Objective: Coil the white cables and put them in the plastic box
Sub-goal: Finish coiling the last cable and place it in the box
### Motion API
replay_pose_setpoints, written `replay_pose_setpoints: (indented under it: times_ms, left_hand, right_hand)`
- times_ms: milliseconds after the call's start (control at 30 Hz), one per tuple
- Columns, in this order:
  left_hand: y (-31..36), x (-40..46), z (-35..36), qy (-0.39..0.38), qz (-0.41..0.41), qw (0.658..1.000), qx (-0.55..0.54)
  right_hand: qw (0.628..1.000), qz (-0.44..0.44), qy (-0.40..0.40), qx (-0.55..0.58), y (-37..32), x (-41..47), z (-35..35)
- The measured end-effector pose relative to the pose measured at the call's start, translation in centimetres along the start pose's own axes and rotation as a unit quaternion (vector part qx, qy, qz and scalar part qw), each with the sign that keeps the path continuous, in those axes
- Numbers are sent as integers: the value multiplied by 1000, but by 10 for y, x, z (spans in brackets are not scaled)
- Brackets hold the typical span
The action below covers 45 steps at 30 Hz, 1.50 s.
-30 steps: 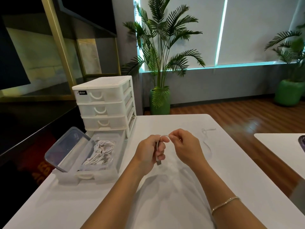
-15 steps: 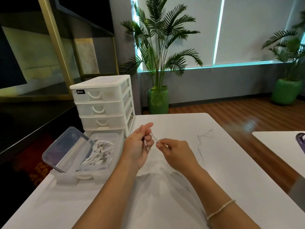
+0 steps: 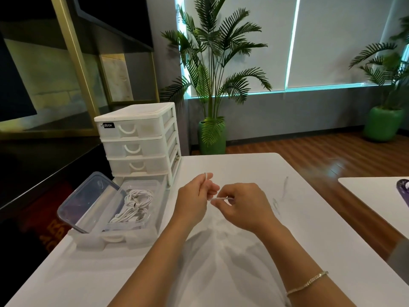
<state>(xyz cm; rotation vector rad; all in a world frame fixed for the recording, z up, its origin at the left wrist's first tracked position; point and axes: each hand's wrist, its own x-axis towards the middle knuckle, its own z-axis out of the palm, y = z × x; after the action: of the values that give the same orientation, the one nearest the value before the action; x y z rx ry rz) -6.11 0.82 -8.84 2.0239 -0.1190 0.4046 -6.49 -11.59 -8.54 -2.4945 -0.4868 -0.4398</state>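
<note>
Above the middle of the white table [image 3: 243,251], both hands hold one thin white cable [image 3: 221,199]. My left hand [image 3: 194,200] is closed around a loop of it that sticks up above the fingers. My right hand [image 3: 243,204] pinches the strand just right of the left hand. The cable's loose end [image 3: 285,185] trails blurred over the table to the right. At the left, the clear plastic box [image 3: 130,222] stands open with its lid [image 3: 86,200] tipped back, and several coiled white cables [image 3: 135,204] lie inside.
A white three-drawer organiser [image 3: 139,138] stands behind the box at the table's back left. A second white table [image 3: 376,196] with a dark object at its edge is at the right. Potted palms stand on the wooden floor beyond.
My right hand has come back up beside the left hand with the strand. The loop now stands above the left fingers. The trailing end has shifted and blurs on the table.
</note>
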Motion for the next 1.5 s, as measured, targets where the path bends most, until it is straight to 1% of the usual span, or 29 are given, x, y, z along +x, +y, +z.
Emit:
replay_pose_setpoints:
  times_ms: [67,167,267,400,500,700,767,800,933,1000,1100,1167,1267,1333,1400,1500]
  left_hand:
    - [0,-1,0,-49,-1,999,12]
    - [2,-2,1,-109,-21,993,-30]
    - [5,-3,0,-130,-53,986,-87]
    - [7,-5,-2,-151,-79,969,-180]
    - [5,-5,-2,-142,-101,963,-206]
    - [8,-6,-4,-182,-129,930,-291]
    - [8,-6,-5,-194,-140,910,-338]
    - [8,-6,-5,-197,-147,895,-373]
    - [12,-4,-8,-178,-178,802,-542]
    - [15,-4,-8,-164,-186,769,-589]
    - [16,-3,-11,-133,-180,739,-636]
    - [14,0,-13,-101,-170,729,-655]
    - [12,4,-13,-71,-163,738,-650]
    - [11,3,-12,-67,-166,760,-625]
    - [12,2,-10,-53,-162,802,-573]
    - [14,-1,-7,-6,-155,878,-452]
  right_hand:
    - [1000,-7,25,9,0,0,-5]
    - [998,-6,62,15,3,1,-8]
    - [996,-2,86,35,7,2,-8]
    - [993,-3,95,69,8,4,-7]
    - [994,-9,94,61,9,4,-6]
    - [990,-20,123,67,12,6,-4]
    - [987,-31,138,77,10,6,-5]
    - [986,-35,142,80,10,5,-5]
    - [987,-21,126,95,9,3,-7]
    - [991,-16,108,84,8,2,-7]
    - [997,-9,65,41,8,2,-6]
    - [999,-11,31,6,9,2,-4]
    - [999,-19,-18,-35,9,1,1]
    - [998,-25,-32,-46,8,1,2]
    - [997,-30,-40,-54,7,1,1]
    - [997,-36,-51,-54,4,1,-1]
